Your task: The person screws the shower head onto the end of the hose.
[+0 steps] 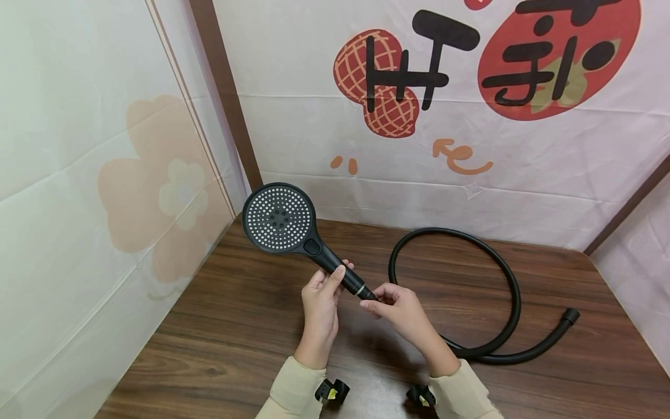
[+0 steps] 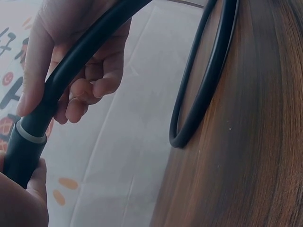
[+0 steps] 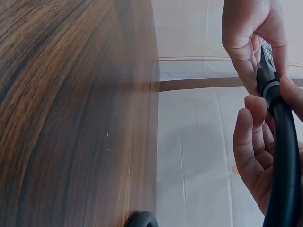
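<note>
A black handheld shower head [image 1: 279, 218] is held up over the table, its round face of pale nozzles turned toward the head camera. My left hand [image 1: 319, 308] grips its handle [image 1: 333, 263], thumb along the top. At the handle's lower end, just below a light ring [image 2: 31, 133], my right hand [image 1: 405, 312] pinches the end of a black shower hose [image 3: 285, 170]. The hose and handle meet there in line. Whether the joint is threaded tight cannot be told. Behind the right hand, the hose [image 1: 515, 291] runs down in a large loop.
The hose's other end, with a black connector [image 1: 571, 316], lies to the right on the brown wood-grain table [image 1: 209, 349]. Printed white cloth [image 1: 293, 134] hangs behind the table, with more pale cloth on both sides.
</note>
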Demonstrator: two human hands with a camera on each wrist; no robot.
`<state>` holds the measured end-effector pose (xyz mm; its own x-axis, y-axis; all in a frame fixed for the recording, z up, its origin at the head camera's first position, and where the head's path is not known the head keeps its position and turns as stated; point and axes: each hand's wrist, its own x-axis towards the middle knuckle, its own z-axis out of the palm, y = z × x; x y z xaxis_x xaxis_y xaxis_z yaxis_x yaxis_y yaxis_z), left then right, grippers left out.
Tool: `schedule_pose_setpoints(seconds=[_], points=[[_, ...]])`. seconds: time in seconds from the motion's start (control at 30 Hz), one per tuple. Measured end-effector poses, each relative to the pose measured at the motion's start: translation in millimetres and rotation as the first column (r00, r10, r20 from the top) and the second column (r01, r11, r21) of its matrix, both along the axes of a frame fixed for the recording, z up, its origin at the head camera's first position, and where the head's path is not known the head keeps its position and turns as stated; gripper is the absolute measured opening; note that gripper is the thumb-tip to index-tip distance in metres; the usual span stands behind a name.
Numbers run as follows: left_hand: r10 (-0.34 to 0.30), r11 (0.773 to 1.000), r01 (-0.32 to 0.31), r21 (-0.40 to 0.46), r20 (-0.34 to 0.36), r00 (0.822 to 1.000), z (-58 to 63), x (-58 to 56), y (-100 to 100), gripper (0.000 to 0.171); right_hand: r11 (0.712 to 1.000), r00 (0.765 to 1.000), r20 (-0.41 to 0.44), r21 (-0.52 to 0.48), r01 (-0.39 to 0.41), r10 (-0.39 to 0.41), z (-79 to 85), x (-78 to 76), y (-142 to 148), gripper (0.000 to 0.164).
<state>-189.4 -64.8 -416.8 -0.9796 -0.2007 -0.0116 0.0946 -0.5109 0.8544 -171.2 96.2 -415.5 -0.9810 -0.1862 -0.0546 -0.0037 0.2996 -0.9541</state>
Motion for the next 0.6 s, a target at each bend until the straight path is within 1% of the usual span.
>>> schedule_pose_setpoints(seconds=[0.37,0.6], points=[[0.004,1.000,-0.004,0.002,0.011,1.000,0.5,-0.1,0.2,0.033,1.000,1.000,-0.001,0.022,-0.016,0.016,0.2,-0.5,-0.1,0.026],[0.001,1.000,-0.001,0.001,0.011,1.000,1.3,1.5,0.0,0.033,0.999,0.999,0.005,-0.006,-0.044,0.044,0.6,0.2,0.7,0.025]])
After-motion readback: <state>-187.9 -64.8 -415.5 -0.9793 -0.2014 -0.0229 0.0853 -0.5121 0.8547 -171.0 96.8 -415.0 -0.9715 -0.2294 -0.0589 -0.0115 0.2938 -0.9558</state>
